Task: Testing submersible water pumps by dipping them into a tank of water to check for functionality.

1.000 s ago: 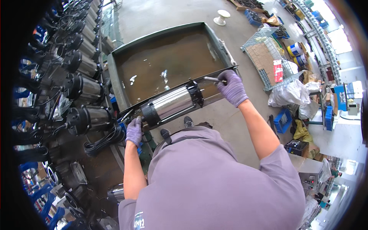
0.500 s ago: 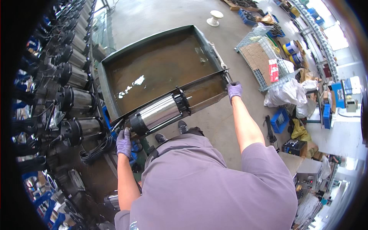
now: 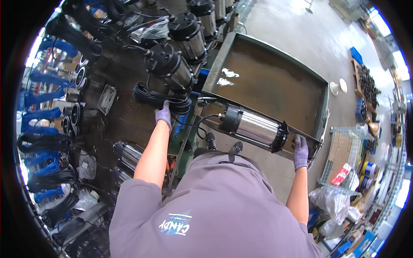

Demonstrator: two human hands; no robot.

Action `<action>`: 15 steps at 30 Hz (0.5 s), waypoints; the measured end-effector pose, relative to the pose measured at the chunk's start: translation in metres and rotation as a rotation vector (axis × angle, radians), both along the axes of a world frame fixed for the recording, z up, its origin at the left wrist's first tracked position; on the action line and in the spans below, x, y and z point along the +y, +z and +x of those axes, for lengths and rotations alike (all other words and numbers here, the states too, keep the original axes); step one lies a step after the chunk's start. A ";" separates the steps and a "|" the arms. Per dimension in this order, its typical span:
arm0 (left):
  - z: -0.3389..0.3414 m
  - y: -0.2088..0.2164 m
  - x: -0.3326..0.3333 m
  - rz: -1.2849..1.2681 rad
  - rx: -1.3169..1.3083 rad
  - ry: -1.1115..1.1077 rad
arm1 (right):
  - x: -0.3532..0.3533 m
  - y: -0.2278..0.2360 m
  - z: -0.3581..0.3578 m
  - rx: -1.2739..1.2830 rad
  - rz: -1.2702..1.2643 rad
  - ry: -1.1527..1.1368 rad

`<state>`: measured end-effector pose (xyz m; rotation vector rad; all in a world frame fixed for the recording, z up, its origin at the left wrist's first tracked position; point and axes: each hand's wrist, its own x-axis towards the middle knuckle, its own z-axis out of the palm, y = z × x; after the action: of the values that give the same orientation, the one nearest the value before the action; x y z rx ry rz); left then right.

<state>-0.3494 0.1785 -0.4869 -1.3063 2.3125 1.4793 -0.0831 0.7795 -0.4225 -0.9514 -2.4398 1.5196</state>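
A cylindrical motor pump (image 3: pixel 260 127), steel-bodied with black ends, lies along the near edge of a metal tank (image 3: pixel 220 64) of brown water. Its black cable loops from the left end toward a coil of black cable (image 3: pixel 175 103). My purple-gloved left hand (image 3: pixel 163 116) is at the near side of that coil, its fingers closed on the cable, though the grip is partly hidden. Just past the pump's right end is my gloved right hand (image 3: pixel 300 151), fingers stretched out, holding nothing visible. Beyond the coil, an upright pump (image 3: pixel 169 66) stands at the head of a row.
More upright pumps (image 3: pixel 188 36) line the far left. Black-ended steel pumps (image 3: pixel 129 155) lie low beside my left arm. A wire cage (image 3: pixel 342 157) with cardboard stands right of the tank, near white sacks (image 3: pixel 330 202). White spools (image 3: pixel 334 88) sit on the floor beyond.
My view has turned left. My left hand has left the tank's near edge for the cable coil. My right hand has come off the tank's right corner, toward the pump's end.
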 end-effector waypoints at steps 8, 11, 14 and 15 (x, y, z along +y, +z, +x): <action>-0.045 -0.015 0.008 -0.004 -0.096 0.043 | -0.054 0.038 -0.059 -0.271 0.226 0.299; -0.034 -0.006 -0.010 0.508 0.075 0.199 | -0.047 0.031 -0.059 -0.328 0.179 0.291; 0.009 0.045 -0.049 0.955 0.313 0.186 | -0.046 0.028 -0.064 -0.278 0.145 0.344; 0.022 0.080 -0.052 1.145 0.375 0.192 | -0.044 0.029 -0.062 -0.286 0.107 0.346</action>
<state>-0.3278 0.1264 -0.4074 -0.9110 0.9829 2.6296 -0.1455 0.7357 -0.3936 -0.8069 -2.9867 1.4055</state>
